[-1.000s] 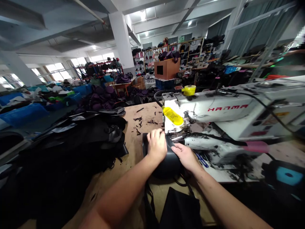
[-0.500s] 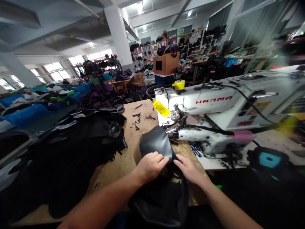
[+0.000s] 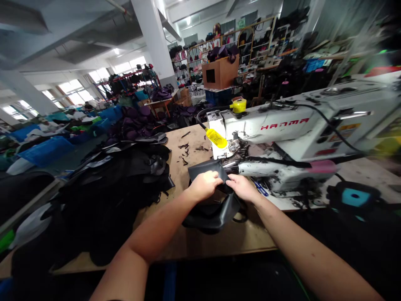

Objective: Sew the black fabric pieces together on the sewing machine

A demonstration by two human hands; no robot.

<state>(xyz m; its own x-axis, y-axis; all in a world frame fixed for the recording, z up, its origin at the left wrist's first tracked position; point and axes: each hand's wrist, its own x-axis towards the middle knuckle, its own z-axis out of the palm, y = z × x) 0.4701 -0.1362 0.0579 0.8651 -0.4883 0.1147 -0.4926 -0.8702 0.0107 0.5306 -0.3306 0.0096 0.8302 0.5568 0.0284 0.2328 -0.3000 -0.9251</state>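
A black leather-like bag piece (image 3: 210,208) lies on the wooden table (image 3: 200,238) in front of a white sewing machine (image 3: 291,125). My left hand (image 3: 205,185) is closed, pinching the piece's upper edge. My right hand (image 3: 242,187) is closed on the same edge just to the right, close to the machine's needle arm (image 3: 238,165). The two hands nearly touch. The rest of the piece sags below them toward the table's front edge.
A big heap of black bag parts (image 3: 106,188) fills the left of the table. Black scraps (image 3: 184,156) lie behind the hands. A yellow bottle (image 3: 216,138) and yellow thread spool (image 3: 238,105) sit on the machine. Shelves and a cardboard box (image 3: 219,73) stand far back.
Both hands have moved back up toward the machine with the black piece, which is now folded lower and bunched under them. The view has shifted with my head.
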